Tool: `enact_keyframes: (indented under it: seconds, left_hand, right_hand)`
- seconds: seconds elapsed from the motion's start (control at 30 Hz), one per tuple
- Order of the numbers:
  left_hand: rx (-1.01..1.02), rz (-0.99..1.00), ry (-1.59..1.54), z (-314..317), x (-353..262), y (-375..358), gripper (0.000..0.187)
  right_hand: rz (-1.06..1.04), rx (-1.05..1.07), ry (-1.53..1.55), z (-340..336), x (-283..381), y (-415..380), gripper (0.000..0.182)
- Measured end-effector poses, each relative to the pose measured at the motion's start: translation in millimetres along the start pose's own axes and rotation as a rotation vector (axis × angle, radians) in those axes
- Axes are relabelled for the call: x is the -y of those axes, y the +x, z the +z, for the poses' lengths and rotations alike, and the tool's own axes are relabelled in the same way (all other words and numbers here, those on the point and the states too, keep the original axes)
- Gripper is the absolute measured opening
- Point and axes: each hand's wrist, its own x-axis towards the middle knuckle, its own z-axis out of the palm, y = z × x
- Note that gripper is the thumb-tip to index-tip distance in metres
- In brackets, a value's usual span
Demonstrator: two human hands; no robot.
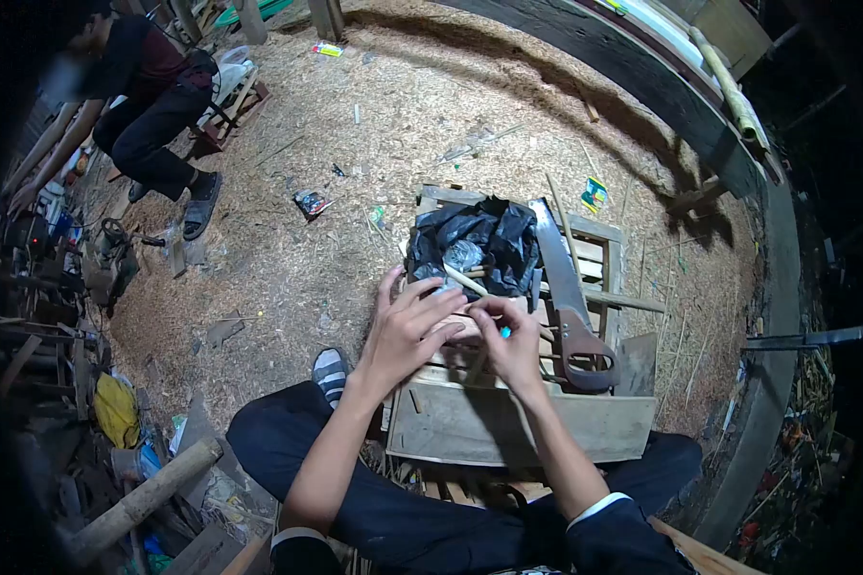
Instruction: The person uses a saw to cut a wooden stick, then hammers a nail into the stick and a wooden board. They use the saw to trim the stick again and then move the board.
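Both hands work close together over a slatted wooden crate (612, 251) in front of me. My left hand (414, 324) has its fingers stretched out and apart, over a pale piece of wood (465, 331). My right hand (510, 343) is closed in a pinch; a speck of teal shows at its fingers, but what they hold is hidden. Just beyond lies a crumpled black plastic bag (522, 240), with a clear plastic wad (463, 255) and a light stick (464, 279) on it. A handsaw (564, 278) lies right of the bag, handle towards me.
A wooden board (451, 426) spans the crate's near side, across my lap. Sawdust ground (393, 125) surrounds it, with scattered wrappers (311, 203). Another person (153, 105) sits at the upper left, bent over. A bamboo pole (153, 498) juts in at lower left.
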Motion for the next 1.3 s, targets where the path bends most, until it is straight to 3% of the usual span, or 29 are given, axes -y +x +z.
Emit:
enact_keyframes:
  seconds: [0.07, 0.23, 0.63, 0.7, 0.77, 0.8, 0.9, 1.03, 1.1, 1.17, 1.23, 1.3]
  left_hand:
    - [-0.070, 0.141, 0.011, 2, -9, -2, 0.026]
    - [-0.077, 0.225, -0.091, 6, -35, -13, 0.025]
    - [-0.076, 0.307, -0.220, 37, -76, -37, 0.026]
    - [-0.096, 0.230, -0.326, 44, -82, -39, 0.025]
    - [-0.092, 0.196, -0.364, 48, -84, -37, 0.022]
    - [-0.103, 0.185, -0.346, 49, -85, -34, 0.020]
    - [-0.129, 0.172, -0.296, 57, -83, -27, 0.016]
    - [-0.097, 0.172, -0.276, 67, -85, -20, 0.015]
    - [-0.065, 0.149, -0.259, 73, -88, -15, 0.015]
    - [-0.051, 0.106, -0.252, 79, -92, -11, 0.013]
    - [-0.015, 0.049, -0.259, 88, -98, -6, 0.011]
    - [0.083, 0.068, -0.258, 98, -103, 6, 0.011]
  right_hand:
    - [0.099, -0.014, 0.140, 0, 7, -28, 0.013]
    - [0.180, -0.072, 0.513, -12, 12, -67, 0.013]
    - [0.140, -0.077, 0.395, -53, 13, -121, 0.016]
    - [0.124, -0.079, 0.391, -60, 12, -119, 0.019]
    - [0.114, -0.131, 0.059, -77, 8, -109, 0.027]
    - [-0.121, -0.279, -0.327, -86, -15, -102, 0.037]
    - [-0.156, -0.370, -0.928, -125, -13, -87, 0.048]
    - [-0.173, -0.372, -1.031, -154, -29, -70, 0.046]
    - [-0.184, -0.221, -0.961, -166, -30, -56, 0.042]
    - [-0.208, -0.243, -0.964, -180, -35, -38, 0.043]
    - [-0.305, -0.115, -1.133, -201, -45, -13, 0.048]
    - [-0.354, -0.126, -1.177, -209, -57, 6, 0.052]
